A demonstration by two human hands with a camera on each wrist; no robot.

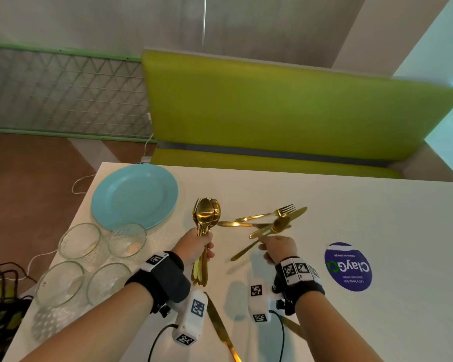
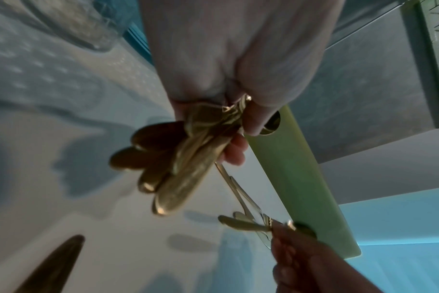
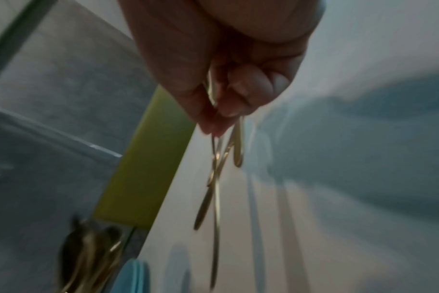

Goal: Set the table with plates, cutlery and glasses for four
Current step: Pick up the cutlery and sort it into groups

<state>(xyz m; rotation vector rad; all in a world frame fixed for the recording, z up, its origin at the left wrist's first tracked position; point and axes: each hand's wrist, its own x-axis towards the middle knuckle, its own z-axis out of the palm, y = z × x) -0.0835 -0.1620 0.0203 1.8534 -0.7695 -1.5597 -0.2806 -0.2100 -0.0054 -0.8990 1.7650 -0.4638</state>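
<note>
My left hand [image 1: 204, 246] grips a bundle of gold spoons and forks [image 1: 205, 218] upright by the handles, above the white table [image 1: 377, 205]. In the left wrist view the left hand's fingers [image 2: 234, 146] curl round the bundle's handles [image 2: 178, 158]. My right hand [image 1: 263, 242] pinches the handles of a few gold pieces [image 1: 272, 227], among them a fork and a knife, fanned out to the right of the bundle. In the blurred right wrist view the right hand's fingertips [image 3: 221, 111] hold these thin handles [image 3: 216, 178]. A light blue plate [image 1: 135, 195] lies at the table's far left corner.
Several clear glasses [image 1: 80, 242] stand along the left edge in front of the plate. A gold knife [image 1: 220, 327] lies on the table under my left wrist, another gold piece [image 1: 293, 327] under my right. A round purple sticker [image 1: 348, 266] is at right. A green bench [image 1: 285, 113] stands beyond the table.
</note>
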